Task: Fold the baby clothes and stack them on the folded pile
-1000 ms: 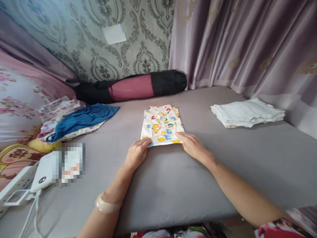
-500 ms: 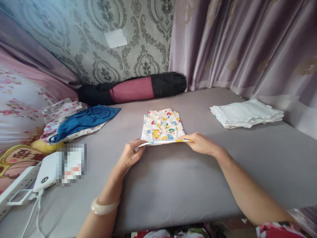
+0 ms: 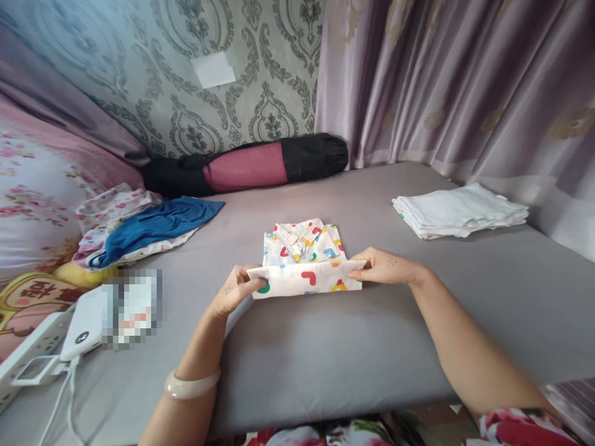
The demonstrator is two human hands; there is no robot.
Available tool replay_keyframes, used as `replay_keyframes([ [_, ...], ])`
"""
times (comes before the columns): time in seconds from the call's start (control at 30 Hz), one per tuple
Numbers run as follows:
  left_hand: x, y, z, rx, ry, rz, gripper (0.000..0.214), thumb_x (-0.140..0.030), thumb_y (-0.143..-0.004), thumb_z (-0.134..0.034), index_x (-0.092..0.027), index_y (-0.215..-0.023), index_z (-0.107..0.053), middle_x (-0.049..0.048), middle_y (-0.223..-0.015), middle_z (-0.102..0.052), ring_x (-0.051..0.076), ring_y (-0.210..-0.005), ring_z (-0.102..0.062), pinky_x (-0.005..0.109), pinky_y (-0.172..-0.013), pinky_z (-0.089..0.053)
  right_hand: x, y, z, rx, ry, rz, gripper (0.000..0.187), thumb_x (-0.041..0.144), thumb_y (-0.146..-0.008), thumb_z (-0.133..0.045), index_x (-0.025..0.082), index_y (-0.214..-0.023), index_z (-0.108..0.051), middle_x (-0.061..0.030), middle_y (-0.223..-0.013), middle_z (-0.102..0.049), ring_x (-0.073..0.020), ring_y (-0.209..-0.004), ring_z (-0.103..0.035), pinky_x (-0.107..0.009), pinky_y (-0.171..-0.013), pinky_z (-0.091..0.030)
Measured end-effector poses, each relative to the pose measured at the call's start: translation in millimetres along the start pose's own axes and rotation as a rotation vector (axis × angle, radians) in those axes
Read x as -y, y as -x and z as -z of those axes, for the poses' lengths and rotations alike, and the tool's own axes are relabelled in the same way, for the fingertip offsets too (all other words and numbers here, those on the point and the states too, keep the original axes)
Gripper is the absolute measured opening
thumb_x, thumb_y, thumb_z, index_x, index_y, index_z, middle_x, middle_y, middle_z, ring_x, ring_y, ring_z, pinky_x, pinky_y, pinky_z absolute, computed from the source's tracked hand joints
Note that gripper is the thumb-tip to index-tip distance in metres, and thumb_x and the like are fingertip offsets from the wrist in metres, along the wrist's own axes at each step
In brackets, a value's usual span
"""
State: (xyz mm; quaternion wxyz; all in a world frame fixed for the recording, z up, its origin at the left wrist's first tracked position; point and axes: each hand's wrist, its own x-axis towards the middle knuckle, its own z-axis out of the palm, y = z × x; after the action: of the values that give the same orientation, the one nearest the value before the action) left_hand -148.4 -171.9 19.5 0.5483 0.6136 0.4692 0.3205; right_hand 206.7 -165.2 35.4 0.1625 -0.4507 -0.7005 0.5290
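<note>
A small white shirt with coloured heart prints [image 3: 304,254] lies folded on the grey bed sheet [image 3: 325,347] in the middle of the view. Its near edge is lifted and turned up towards the collar. My left hand [image 3: 235,290] pinches the left corner of that raised edge. My right hand [image 3: 383,266] pinches the right corner. Both hands are closed on the cloth. A pale bangle [image 3: 190,385] sits on my left wrist.
A stack of folded white cloths [image 3: 458,210] lies at the right near the purple curtain. A heap of blue and printed clothes [image 3: 139,226] lies at the left. A black and maroon roll bag [image 3: 251,164] rests along the wall. White devices with cables [image 3: 56,344] sit at the lower left.
Both hands went from lying flat at the shirt's near edge to pinching its corners, and have lifted that edge up and back over the shirt.
</note>
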Motion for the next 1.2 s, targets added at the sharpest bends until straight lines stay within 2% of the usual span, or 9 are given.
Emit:
replay_keyframes([
  [0.13, 2.0, -15.2, -5.9, -0.197, 0.073, -0.037, 0.031, -0.037, -0.071, -0.07, -0.015, -0.092, -0.07, 0.0031, -0.082, -0.07, 0.016, -0.073, -0.061, 0.025, -0.069, -0.047, -10.2, -19.2, 0.7, -0.118, -0.191, 0.011, 0.041, 0.047, -0.075, -0.07, 0.017, -0.103, -0.074, -0.0057, -0.098, -0.076, -0.0249, -0.096, -0.069, -0.036, -0.087, -0.053],
  [0.27, 7.5, -39.5, -7.5, -0.307, 0.014, -0.091, 0.034, -0.041, -0.074, -0.066, -0.014, -0.095, -0.067, 0.003, -0.082, -0.069, 0.016, -0.073, -0.06, 0.024, -0.065, -0.046, -19.2, -43.2, 3.2, -0.279, -0.177, 0.013, 0.031, 0.038, -0.076, -0.069, 0.016, -0.098, -0.073, -0.0066, -0.097, -0.076, -0.0239, -0.09, -0.07, -0.035, -0.081, -0.055],
  [0.37, 13.7, -59.5, -6.7, -0.436, -0.171, -0.063, 0.026, -0.039, -0.079, -0.058, -0.015, -0.086, -0.065, 0.0004, -0.072, -0.063, 0.015, -0.066, -0.056, 0.023, -0.058, -0.041, -24.6, -61.3, 7.9, -0.408, -0.021, -0.019, 0.024, 0.034, -0.077, -0.064, 0.015, -0.089, -0.072, -0.0048, -0.087, -0.075, -0.0208, -0.079, -0.068, -0.028, -0.067, -0.053],
  [0.5, 13.6, -81.0, -9.6, -0.563, -0.474, 0.004, 0.019, -0.032, -0.083, -0.051, -0.018, -0.072, -0.059, -0.0013, -0.063, -0.057, 0.014, -0.063, -0.051, 0.023, -0.058, -0.035, -27.9, -82.5, 16.1, -0.568, 0.335, -0.102, 0.023, 0.036, -0.08, -0.058, 0.015, -0.073, -0.067, 0.0001, -0.069, -0.068, -0.0151, -0.065, -0.059, -0.021, -0.054, -0.04],
  [0.63, 8.3, -95.9, -13.3, -0.601, -0.629, 0.04, 0.019, -0.027, -0.087, -0.048, -0.02, -0.072, -0.057, 0.0011, -0.068, -0.061, 0.016, -0.067, -0.054, 0.025, -0.061, -0.035, -27.6, -97.2, 22.1, -0.622, 0.497, -0.161, 0.026, 0.036, -0.084, -0.053, 0.017, -0.073, -0.066, -0.0005, -0.071, -0.067, -0.0135, -0.065, -0.056, -0.021, -0.054, -0.033],
  [0.8, 11.0, -111.8, -11.8, -0.601, -0.754, 0.091, 0.02, -0.03, -0.092, -0.045, -0.022, -0.081, -0.06, 0.0054, -0.081, -0.068, 0.02, -0.078, -0.061, 0.026, -0.063, -0.036, -22.7, -105.7, 23.6, -0.639, 0.605, -0.255, 0.026, 0.036, -0.088, -0.05, 0.02, -0.079, -0.068, -0.0021, -0.075, -0.068, -0.0146, -0.069, -0.057, -0.023, -0.055, -0.031],
  [1.07, 18.1, -126.0, -18.2, -0.608, -0.868, 0.181, 0.023, -0.032, -0.097, -0.038, -0.023, -0.096, -0.059, 0.0103, -0.102, -0.07, 0.023, -0.095, -0.064, 0.028, -0.069, -0.041, -12.6, -110.8, 12.5, -0.664, 0.702, -0.379, 0.032, 0.034, -0.096, -0.038, 0.02, -0.1, -0.067, -0.0107, -0.105, -0.071, -0.0225, -0.095, -0.064, -0.026, -0.067, -0.039],
  [1.2, 23.0, -129.3, -22.6, -0.635, -0.932, 0.183, 0.023, -0.031, -0.098, -0.037, -0.02, -0.099, -0.058, 0.012, -0.105, -0.068, 0.024, -0.099, -0.064, 0.03, -0.075, -0.044, -15.2, -116.7, 7.8, -0.674, 0.743, -0.426, 0.035, 0.033, -0.097, -0.035, 0.018, -0.109, -0.064, -0.0149, -0.111, -0.069, -0.0262, -0.1, -0.065, -0.03, -0.074, -0.044],
])
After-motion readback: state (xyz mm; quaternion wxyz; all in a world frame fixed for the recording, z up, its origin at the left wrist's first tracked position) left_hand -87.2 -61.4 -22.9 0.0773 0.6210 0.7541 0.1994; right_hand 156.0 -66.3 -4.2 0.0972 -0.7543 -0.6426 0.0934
